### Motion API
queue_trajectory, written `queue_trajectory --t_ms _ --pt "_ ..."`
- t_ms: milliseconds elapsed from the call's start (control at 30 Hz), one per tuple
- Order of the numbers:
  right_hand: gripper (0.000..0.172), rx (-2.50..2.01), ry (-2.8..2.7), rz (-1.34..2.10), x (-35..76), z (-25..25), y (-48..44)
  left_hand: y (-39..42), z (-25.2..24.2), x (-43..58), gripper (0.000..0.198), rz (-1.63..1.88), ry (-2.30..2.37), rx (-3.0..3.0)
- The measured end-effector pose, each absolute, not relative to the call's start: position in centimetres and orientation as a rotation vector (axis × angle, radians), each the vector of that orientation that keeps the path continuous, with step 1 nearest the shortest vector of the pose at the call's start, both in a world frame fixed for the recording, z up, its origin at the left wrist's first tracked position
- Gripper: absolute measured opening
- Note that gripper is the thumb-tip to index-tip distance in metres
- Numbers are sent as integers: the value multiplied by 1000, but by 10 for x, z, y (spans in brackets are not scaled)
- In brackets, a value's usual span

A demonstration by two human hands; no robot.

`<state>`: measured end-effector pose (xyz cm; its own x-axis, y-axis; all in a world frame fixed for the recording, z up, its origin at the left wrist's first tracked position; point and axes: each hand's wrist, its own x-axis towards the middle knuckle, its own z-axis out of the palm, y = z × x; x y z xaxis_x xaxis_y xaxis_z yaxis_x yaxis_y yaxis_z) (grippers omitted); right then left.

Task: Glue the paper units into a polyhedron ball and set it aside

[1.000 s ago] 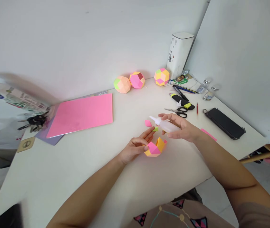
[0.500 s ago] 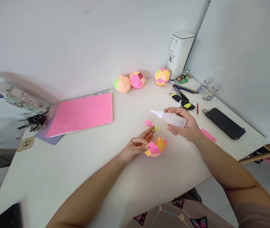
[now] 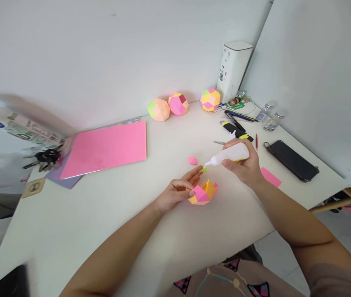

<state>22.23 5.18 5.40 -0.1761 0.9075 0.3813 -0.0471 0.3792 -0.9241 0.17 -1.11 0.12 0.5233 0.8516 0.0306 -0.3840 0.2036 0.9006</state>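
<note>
My left hand point(image 3: 178, 192) pinches the left rim of a half-built paper ball point(image 3: 200, 196) in pink, yellow and peach, its top side unclosed. A small green paper piece point(image 3: 204, 169) shows at the tips of that hand's outstretched fingers. In my right hand point(image 3: 243, 161) is a white glue bottle point(image 3: 232, 154), tilted with its nozzle down and left, the tip right by the green piece. Whether the nozzle touches it I cannot tell. A loose pink paper piece point(image 3: 192, 160) lies on the table just behind the fingers.
Finished paper balls point(image 3: 159, 109) stand along the wall beside a white container point(image 3: 235, 72). A yellow-black cutter point(image 3: 239, 132), glass jars point(image 3: 274, 121) and a black case point(image 3: 293, 160) lie at right. Pink sheets point(image 3: 107, 148), keys point(image 3: 48, 156) and a bottle point(image 3: 24, 128) are at left.
The glue bottle has tipped over in my right hand, its nozzle swinging from up-left to down at the green piece. My left hand and the half-built ball have barely moved.
</note>
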Motion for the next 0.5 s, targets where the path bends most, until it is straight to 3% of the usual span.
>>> queue_trajectory --t_ms 500 --pt "35 -784 -1857 894 219 52 48 -11 1 2 12 899 538 1041"
